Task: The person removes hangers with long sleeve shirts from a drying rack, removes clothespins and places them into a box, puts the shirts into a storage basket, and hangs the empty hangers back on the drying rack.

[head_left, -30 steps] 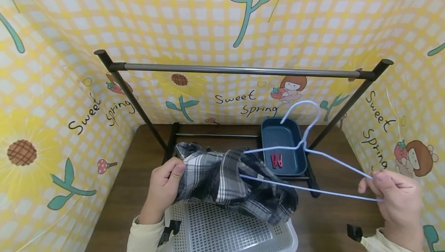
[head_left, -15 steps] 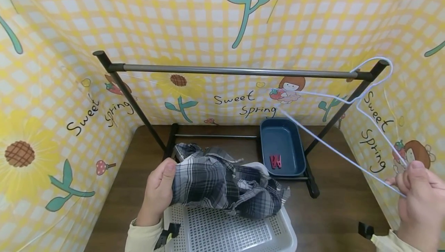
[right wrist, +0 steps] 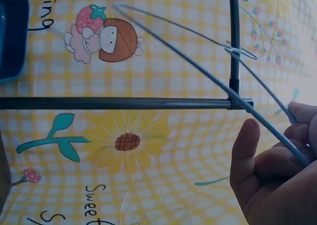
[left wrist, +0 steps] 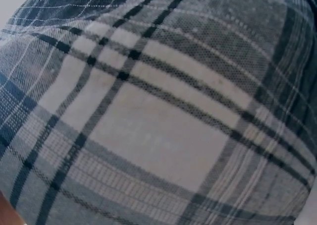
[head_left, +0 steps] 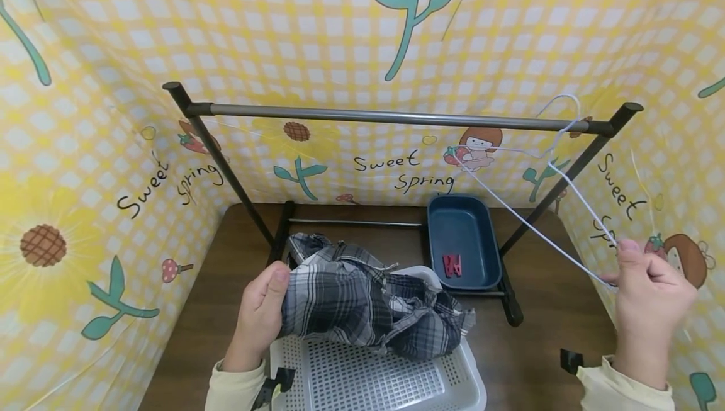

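Note:
My left hand (head_left: 262,304) grips one end of a crumpled grey, black and white plaid shirt (head_left: 340,301), which hangs over a light plastic basket. Plaid fabric (left wrist: 158,121) fills nearly the whole left wrist view. At the right, my right hand (head_left: 651,307) pinches one corner of a thin pale-blue clothes hanger (head_left: 518,219). The hanger's hook is up by the right end of the rack's top bar (head_left: 396,116); whether it rests on the bar, I cannot tell. In the right wrist view, the fingers (right wrist: 282,160) hold the hanger's wires. No cloth is on the hanger.
Below the shirt stands the perforated basket (head_left: 472,376). A dark blue tray (head_left: 467,225) with red clothespins (head_left: 452,266) sits at the rack's right foot. Dark rack posts (head_left: 232,181) rise on both sides. Yellow checked cloth covers the walls around the brown table (head_left: 544,316).
The hanger came out of the shirt and rose to the right with my right hand, then shifted back left to the top bar. The left hand keeps its grip; the shirt sagged slightly.

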The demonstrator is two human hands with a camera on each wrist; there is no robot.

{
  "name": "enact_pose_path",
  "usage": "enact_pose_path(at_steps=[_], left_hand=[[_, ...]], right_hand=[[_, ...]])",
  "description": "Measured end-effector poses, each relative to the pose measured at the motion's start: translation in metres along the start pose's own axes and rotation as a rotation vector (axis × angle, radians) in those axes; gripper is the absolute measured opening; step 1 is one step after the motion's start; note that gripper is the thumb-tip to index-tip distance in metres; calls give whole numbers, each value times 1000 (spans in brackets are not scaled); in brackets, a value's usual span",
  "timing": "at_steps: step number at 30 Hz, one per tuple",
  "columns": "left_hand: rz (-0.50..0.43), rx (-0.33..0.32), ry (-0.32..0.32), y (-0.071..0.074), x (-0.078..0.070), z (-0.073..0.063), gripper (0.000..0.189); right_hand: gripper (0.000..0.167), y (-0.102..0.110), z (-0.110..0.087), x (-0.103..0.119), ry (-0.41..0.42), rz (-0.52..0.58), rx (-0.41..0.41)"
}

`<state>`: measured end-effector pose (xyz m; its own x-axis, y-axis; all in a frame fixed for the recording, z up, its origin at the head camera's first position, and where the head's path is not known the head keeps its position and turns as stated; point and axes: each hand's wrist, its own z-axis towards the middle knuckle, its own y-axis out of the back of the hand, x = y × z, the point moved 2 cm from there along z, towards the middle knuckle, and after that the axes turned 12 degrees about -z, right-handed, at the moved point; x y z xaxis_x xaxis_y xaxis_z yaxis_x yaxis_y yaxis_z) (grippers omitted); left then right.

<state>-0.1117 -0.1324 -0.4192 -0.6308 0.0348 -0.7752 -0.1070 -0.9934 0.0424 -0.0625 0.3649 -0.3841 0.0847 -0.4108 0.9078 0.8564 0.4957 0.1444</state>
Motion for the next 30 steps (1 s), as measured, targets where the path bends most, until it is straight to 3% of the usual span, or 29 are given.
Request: enact_pose_path(at_steps=[2,4,17,30], left_hand=[[-1,0,1,0,0,0,29],[-5,2,1,0,0,-1,29],[-59,23,17,-1,3,-2,31],[-72,44,43,-1,-1,-1,32]], right_hand=[[61,-1,-2,-1,19,-118,7],[61,-1,-5,-4,18,-155,15],[55,-3,-10,-14,58,-114,49],[47,-5,-17,-20,40,-219,153]])
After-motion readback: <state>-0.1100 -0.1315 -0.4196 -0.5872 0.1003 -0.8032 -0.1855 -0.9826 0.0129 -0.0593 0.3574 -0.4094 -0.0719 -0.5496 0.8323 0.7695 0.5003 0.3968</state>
